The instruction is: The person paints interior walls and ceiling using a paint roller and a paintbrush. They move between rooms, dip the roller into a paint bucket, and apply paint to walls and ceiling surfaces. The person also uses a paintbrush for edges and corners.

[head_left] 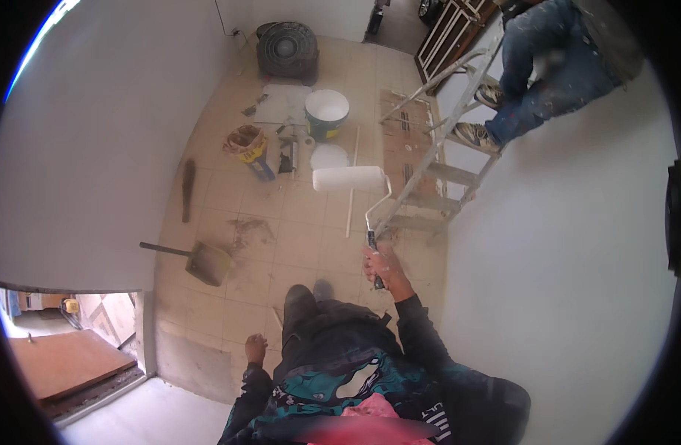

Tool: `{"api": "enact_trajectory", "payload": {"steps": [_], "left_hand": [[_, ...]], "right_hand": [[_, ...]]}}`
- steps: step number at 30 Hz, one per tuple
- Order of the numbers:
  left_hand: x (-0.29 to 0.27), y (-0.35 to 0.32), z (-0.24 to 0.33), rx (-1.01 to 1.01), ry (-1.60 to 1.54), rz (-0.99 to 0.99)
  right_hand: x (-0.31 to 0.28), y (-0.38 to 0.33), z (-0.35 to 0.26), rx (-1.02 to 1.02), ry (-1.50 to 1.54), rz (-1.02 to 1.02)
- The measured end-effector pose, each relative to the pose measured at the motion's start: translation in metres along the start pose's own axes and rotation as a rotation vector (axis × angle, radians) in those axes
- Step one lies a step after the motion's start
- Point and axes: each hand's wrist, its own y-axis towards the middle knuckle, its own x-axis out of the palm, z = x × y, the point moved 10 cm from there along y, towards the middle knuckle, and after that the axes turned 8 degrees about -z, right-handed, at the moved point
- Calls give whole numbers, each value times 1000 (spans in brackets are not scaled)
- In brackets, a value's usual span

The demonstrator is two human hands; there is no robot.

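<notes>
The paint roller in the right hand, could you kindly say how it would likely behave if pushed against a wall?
The white sleeve would probably roll, being a cylinder mounted on a wire frame. That thin, bent frame may flex slightly under pressure. The paint roller could feel front-heavy, since the right hand grips the handle, well behind the bulky sleeve.

Paint roller (348, 178) in right hand (383, 265), bucket (325, 127) beyond — stepladder (453, 175) right; dustpan (209, 265) left

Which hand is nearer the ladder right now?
Right. The right hand, gripping the roller, is just below the ladder's near foot in the picture; the left hand is farther off, down at the person's left side.
</notes>
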Motion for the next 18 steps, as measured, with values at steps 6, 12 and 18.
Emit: {"api": "enact_trajectory", "payload": {"steps": [6,12,18], "left_hand": [[25,43,27,318,1141,-199],[36,157,81,176,1274,-385],[19,302,263,506,1300,-178]], "right_hand": [[19,122,-82,21,-47,-16],[32,247,-155,34,-135,49],[32,328,-260,-120,-199,67]]}}
